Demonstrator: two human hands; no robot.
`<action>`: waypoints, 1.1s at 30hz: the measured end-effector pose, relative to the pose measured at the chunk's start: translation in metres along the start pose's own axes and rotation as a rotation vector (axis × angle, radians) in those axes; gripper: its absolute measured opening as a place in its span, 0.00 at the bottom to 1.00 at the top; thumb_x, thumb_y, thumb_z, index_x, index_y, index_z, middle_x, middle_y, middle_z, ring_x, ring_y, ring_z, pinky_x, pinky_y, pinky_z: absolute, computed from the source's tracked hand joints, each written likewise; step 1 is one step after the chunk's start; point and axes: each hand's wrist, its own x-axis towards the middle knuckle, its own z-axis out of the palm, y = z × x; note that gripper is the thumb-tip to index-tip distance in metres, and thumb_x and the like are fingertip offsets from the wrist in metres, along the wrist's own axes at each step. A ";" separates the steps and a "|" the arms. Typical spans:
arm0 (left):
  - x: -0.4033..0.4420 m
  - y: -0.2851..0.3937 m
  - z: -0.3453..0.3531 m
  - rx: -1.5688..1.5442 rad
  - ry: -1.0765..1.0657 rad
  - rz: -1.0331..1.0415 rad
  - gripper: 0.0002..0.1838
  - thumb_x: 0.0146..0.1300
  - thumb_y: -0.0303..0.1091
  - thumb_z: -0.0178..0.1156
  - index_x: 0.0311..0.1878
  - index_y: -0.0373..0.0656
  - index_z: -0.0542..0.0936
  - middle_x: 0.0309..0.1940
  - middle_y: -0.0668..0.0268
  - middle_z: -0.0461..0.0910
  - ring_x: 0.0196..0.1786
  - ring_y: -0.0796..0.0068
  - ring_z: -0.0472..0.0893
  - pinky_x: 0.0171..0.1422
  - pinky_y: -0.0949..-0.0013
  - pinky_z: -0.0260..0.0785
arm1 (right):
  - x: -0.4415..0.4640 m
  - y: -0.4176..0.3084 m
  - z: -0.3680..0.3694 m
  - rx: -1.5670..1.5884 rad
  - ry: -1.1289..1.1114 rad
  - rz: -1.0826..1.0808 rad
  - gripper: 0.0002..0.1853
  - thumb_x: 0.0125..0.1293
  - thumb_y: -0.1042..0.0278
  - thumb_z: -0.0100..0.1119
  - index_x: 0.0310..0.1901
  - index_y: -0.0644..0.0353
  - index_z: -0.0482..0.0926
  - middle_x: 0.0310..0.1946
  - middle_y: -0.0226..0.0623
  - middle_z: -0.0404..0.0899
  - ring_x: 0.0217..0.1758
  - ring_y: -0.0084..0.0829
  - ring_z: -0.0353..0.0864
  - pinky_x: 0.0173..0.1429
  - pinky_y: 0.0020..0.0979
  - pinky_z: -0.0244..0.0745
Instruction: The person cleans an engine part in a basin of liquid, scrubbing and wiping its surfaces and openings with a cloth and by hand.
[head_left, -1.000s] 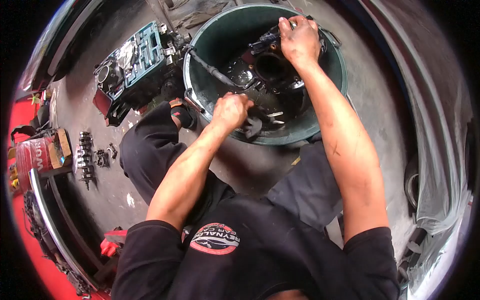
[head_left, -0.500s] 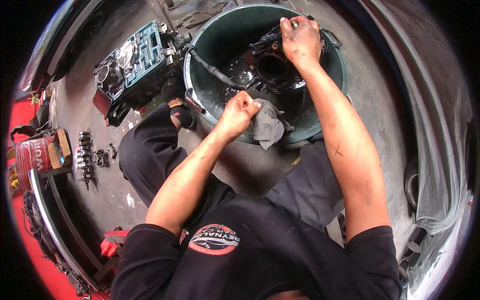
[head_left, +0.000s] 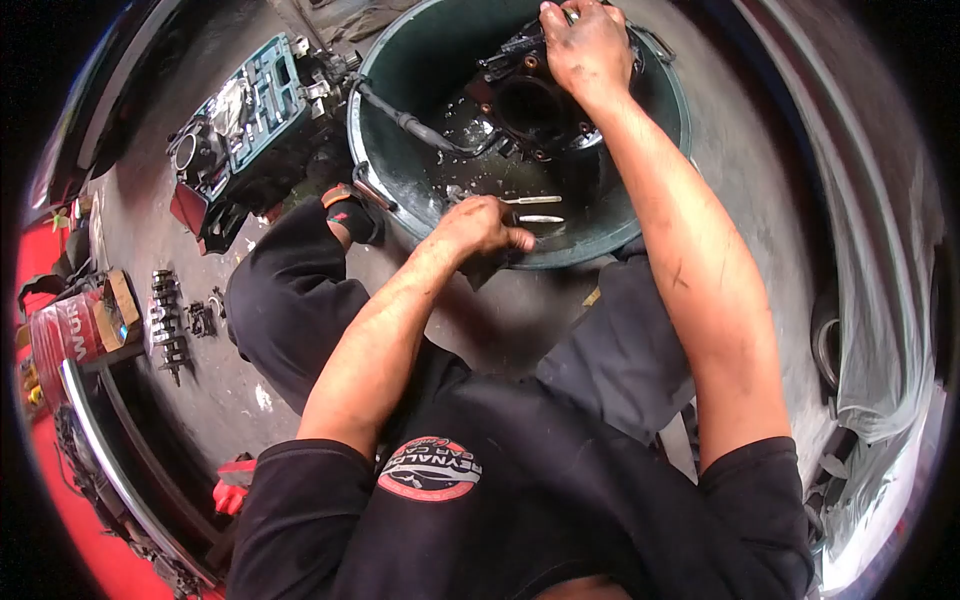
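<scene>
A dark metal engine part [head_left: 530, 105] with a large round opening is tilted inside the green tub [head_left: 357, 150]. My right hand [head_left: 590, 52] is closed on its upper right edge. At the tub's near rim, my left hand [head_left: 482, 228] is closed over a dark grey cloth [head_left: 485, 270], most of which is hidden under the fingers. Two slim metal tools [head_left: 541, 218] stick out just right of my left hand, inside the tub. A black hose [head_left: 410, 124] hangs over the tub's left rim and reaches toward the part.
Left of the tub, a teal tool case [head_left: 268, 105] lies on an engine block. A crankshaft [head_left: 165, 320] and small metal parts [head_left: 203, 318] are on the floor at the left. Plastic sheeting [head_left: 880, 350] hangs at the right. My knees flank the tub's near side.
The cloth hung bunched beside my left hand half a second ago; now it is mostly beneath that hand. The tub appears slightly higher and further left in view. My right hand keeps its grip.
</scene>
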 end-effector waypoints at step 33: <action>-0.010 0.066 -0.026 -0.331 0.532 0.291 0.30 0.61 0.32 0.60 0.68 0.34 0.72 0.57 0.43 0.80 0.63 0.56 0.80 0.70 0.62 0.68 | 0.005 0.024 0.019 -0.145 0.034 0.002 0.23 0.68 0.44 0.58 0.50 0.57 0.82 0.54 0.50 0.78 0.58 0.49 0.79 0.64 0.46 0.71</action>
